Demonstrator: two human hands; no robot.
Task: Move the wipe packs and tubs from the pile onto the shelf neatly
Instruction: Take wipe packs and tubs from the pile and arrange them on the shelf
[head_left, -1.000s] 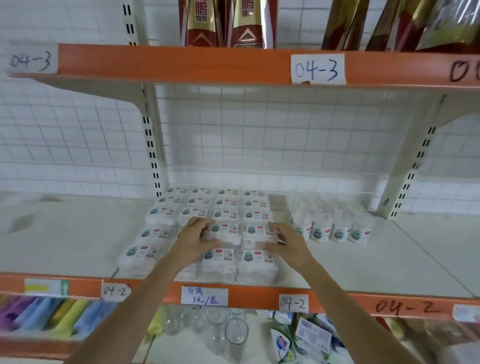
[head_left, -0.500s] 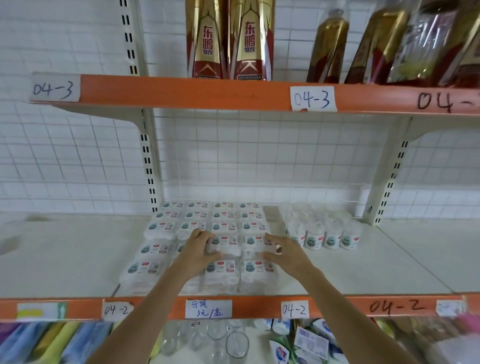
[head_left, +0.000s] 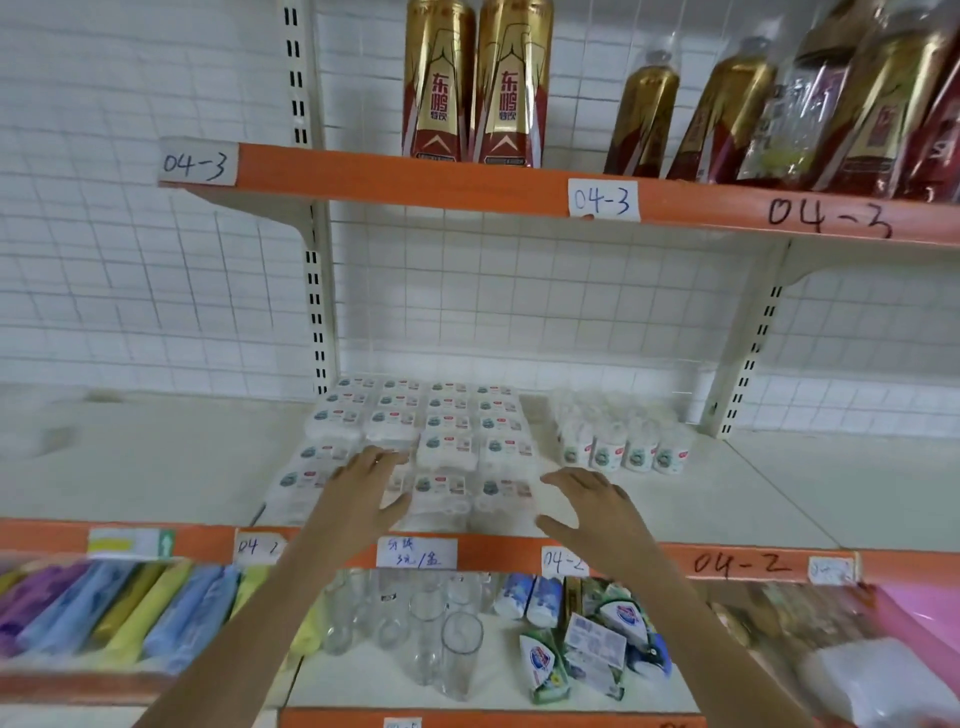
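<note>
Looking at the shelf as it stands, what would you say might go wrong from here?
The front white wipe packs sit close to the orange shelf edge; a nudge from the left hand or right hand might tip them onto the clear drinking glasses below. The small white tubs stand tightly grouped, so a sideways push on the packs may topple them.

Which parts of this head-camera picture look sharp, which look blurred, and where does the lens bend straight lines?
Head view: gold bottles and the 04-3 label are sharp; wipe packs and tubs look soft and washed out; the lower corners smear; the orange shelf edge slants from wide-angle distortion.
</note>
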